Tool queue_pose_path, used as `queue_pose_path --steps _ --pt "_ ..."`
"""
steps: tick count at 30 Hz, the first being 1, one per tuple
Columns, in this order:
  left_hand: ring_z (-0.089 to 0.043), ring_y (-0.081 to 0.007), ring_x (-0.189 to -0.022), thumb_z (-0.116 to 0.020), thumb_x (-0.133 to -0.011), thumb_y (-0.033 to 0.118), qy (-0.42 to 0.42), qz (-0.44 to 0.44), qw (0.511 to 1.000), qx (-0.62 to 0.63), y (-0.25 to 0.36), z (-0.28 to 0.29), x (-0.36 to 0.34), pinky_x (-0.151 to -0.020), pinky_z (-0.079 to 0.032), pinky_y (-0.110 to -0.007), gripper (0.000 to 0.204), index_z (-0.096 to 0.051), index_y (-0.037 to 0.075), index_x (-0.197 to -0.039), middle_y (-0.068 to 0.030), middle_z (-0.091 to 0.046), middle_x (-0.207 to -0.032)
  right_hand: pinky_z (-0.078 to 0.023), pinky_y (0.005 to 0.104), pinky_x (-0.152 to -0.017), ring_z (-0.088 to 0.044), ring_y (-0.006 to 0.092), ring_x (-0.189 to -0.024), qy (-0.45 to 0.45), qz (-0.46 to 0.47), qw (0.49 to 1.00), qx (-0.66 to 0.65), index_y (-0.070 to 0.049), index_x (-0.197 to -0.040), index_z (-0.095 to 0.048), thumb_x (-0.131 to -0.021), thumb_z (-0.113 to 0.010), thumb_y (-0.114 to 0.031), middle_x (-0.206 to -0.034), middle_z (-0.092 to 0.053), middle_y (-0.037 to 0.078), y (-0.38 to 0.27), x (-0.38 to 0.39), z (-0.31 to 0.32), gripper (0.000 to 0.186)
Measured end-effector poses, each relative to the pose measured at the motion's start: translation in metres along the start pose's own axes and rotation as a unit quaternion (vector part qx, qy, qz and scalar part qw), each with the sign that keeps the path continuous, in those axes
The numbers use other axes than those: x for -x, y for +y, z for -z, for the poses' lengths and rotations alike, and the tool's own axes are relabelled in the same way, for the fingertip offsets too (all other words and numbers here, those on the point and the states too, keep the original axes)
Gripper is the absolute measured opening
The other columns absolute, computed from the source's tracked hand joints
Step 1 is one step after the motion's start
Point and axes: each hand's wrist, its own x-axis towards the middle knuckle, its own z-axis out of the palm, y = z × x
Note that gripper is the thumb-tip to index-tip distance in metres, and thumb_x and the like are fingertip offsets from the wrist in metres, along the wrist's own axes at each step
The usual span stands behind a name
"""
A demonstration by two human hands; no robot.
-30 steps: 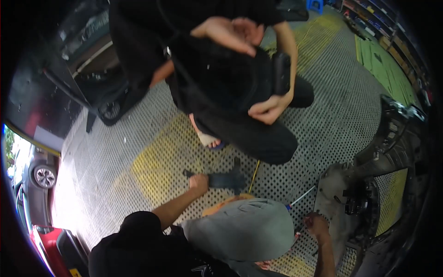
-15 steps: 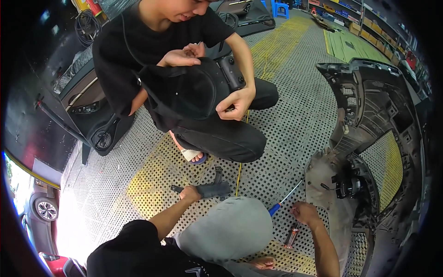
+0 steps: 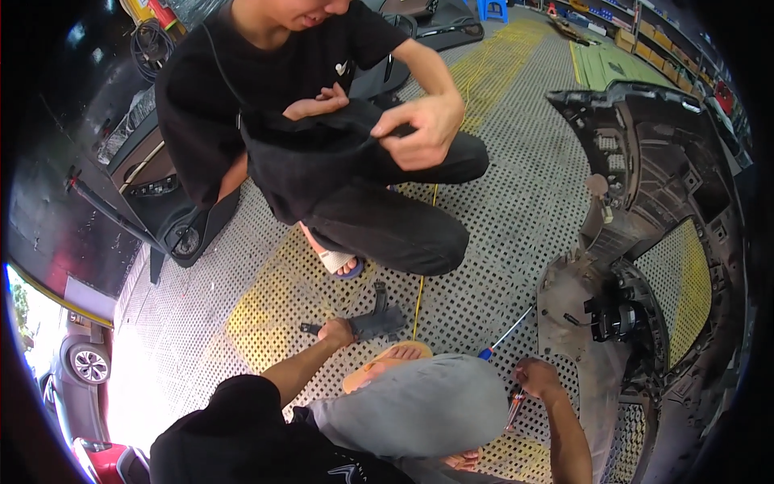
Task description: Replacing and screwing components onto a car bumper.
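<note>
Gripping a dark bracket, left hand low.

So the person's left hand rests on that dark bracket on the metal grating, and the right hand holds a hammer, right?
Not a hammer: the head view shows the right hand holding a screwdriver. The left hand does rest on the dark bracket on the grating.

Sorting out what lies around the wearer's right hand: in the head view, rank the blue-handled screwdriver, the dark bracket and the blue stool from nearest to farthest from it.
From the right hand:
1. Blue-handled screwdriver, on the floor grating just up-left of it.
2. Dark bracket, further left, at the left hand.
3. Blue stool, far off at the top edge.
</note>
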Motion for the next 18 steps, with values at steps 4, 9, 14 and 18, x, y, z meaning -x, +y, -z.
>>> queue_pose_path --steps 4,9,14,18 --pt "-0.075 -0.0228 -0.094 -0.072 -0.087 0.054 0.050 0.019 0.999 0.009 0.004 0.002 0.020 -0.078 -0.060 -0.039 0.046 -0.077 0.012 -0.106 -0.0064 -0.077 -0.094 -0.053 0.0409 -0.091 -0.068 0.0312 -0.105 0.017 0.023 1.000 0.003 -0.013 -0.107 -0.071 -0.089 -0.064 -0.026 -0.109 -0.072 0.011 -0.001 -0.002 -0.001 0.024" --pt "-0.075 -0.0233 -0.093 -0.074 -0.085 0.055 0.099 -0.014 0.994 0.046 0.004 0.005 0.035 -0.078 -0.059 -0.039 0.049 -0.076 0.011 -0.106 -0.0072 -0.077 -0.092 -0.053 0.0406 -0.092 -0.068 0.0318 -0.106 0.024 0.027 0.999 0.006 -0.011 -0.108 -0.071 -0.089 -0.064 -0.027 -0.109 -0.072 0.012 0.006 0.001 -0.006 0.025" --pt "-0.075 -0.0250 -0.091 -0.074 -0.083 0.054 0.058 -0.006 0.998 0.022 0.005 0.003 0.013 -0.075 -0.060 -0.039 0.050 -0.076 0.008 -0.102 -0.0097 -0.077 -0.093 -0.053 0.0411 -0.091 -0.068 0.0314 -0.105 0.018 0.019 0.999 0.034 -0.012 -0.108 -0.072 -0.089 -0.065 -0.028 -0.108 -0.073 0.011 0.011 0.009 -0.011 0.025" --pt "-0.075 -0.0252 -0.087 -0.080 -0.077 0.047 0.052 0.006 0.998 0.041 -0.004 -0.007 -0.007 -0.074 -0.060 -0.038 0.047 -0.076 0.006 -0.101 -0.0112 -0.076 -0.089 -0.054 0.0421 -0.090 -0.069 0.0313 -0.104 0.010 -0.002 1.000 0.026 -0.015 -0.107 -0.073 -0.087 -0.066 -0.029 -0.108 -0.073 0.010 0.017 0.018 -0.016 0.026"
